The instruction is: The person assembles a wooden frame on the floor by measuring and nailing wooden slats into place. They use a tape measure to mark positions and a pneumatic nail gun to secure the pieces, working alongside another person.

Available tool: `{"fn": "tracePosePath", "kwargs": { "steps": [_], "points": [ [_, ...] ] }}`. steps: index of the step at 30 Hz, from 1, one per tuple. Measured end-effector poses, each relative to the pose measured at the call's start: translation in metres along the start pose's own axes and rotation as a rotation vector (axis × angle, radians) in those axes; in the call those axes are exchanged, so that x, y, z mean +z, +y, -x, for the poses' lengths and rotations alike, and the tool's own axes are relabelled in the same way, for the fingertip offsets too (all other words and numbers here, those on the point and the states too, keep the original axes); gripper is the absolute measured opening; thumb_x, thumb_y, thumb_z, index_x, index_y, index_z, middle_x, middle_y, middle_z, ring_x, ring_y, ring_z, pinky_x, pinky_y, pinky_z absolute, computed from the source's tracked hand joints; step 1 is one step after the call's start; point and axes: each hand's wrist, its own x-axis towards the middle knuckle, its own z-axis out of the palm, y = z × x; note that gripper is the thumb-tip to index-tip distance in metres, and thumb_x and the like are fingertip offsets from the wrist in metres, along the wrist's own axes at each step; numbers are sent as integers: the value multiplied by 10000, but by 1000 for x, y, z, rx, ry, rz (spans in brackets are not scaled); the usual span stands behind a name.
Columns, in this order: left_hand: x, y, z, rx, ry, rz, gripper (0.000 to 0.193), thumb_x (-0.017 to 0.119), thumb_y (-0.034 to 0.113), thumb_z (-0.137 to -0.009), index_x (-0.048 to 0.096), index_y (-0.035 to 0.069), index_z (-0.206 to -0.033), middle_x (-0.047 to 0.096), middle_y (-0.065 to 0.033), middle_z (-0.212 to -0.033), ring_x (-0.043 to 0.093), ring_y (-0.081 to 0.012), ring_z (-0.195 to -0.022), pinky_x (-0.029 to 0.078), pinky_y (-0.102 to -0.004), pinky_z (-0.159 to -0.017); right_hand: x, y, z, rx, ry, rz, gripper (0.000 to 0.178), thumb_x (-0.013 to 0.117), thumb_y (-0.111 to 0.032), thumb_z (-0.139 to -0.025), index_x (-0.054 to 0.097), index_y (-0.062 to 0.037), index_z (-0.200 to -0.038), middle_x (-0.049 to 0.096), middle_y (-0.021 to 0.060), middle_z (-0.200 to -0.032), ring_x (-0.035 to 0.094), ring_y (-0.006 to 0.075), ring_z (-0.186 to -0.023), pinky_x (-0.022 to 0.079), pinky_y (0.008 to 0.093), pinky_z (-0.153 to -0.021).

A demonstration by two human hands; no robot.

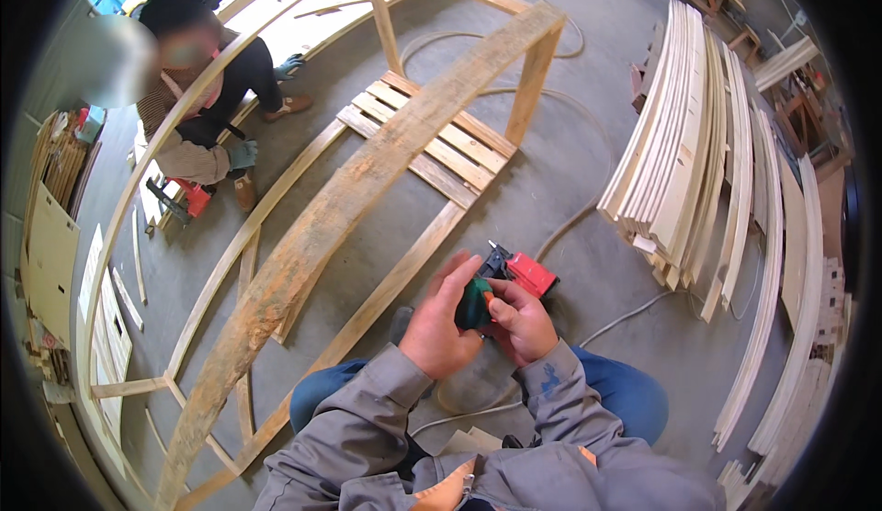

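Between my two hands is a small dark green object with an orange part (pixel 474 303), whose exact kind I cannot make out. My left hand (pixel 435 323) is cupped against its left side, fingers long and pointing up. Thumb and fingers of my right hand (pixel 522 320) are closed on its right side, by the orange part. Just beyond my right hand, a red and black nail gun (pixel 531 275) lies on the floor. A wooden frame (pixel 390 148) with a slatted panel (pixel 432 139) stands ahead and to the left, its near rail close to my left hand.
Another person (pixel 197 97) in gloves crouches on the far left, beside a second red nail gun (pixel 195 197). Stacked wooden strips (pixel 675 143) lie on the right. An air hose (pixel 574 226) snakes over the concrete floor, and boards (pixel 103 327) lie at left.
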Motion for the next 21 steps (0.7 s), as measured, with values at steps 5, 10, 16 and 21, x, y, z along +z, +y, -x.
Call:
{"fn": "tracePosePath", "kwargs": {
  "steps": [5,10,16,21],
  "points": [
    [1,-8,4,16,-30,-76,842,563,-123,-682,401,30,-1494,356,-274,-1539,386,-426,-1427,364,-414,-1147,-8,14,-7,63,4,-103,375,635,-196,-1000,516,-60,-1329,638,93,-1205,653,237,-1111,577,433,-902],
    [5,1,4,-368,44,540,839,572,-66,-769,285,12,-1554,317,-228,-1576,392,-320,-1434,407,-384,-1105,-9,11,-5,-88,-83,-268,508,680,-80,-935,458,-56,-1391,621,97,-1231,619,245,-1141,507,424,-1005],
    [1,-16,2,-596,17,778,724,641,271,-971,295,-9,-1542,525,-152,-1398,551,-219,-1238,474,-355,-1013,2,10,-7,-171,-83,-43,605,690,-60,-934,424,-25,-1476,582,97,-1331,564,217,-1242,464,375,-1067],
    [4,-27,6,-577,69,695,629,637,253,-979,388,-36,-1479,563,-125,-1298,597,-202,-1111,517,-369,-949,5,11,-6,-146,-77,99,604,715,-27,-923,443,-8,-1461,573,104,-1373,556,198,-1266,477,369,-1059]
  ]
}}
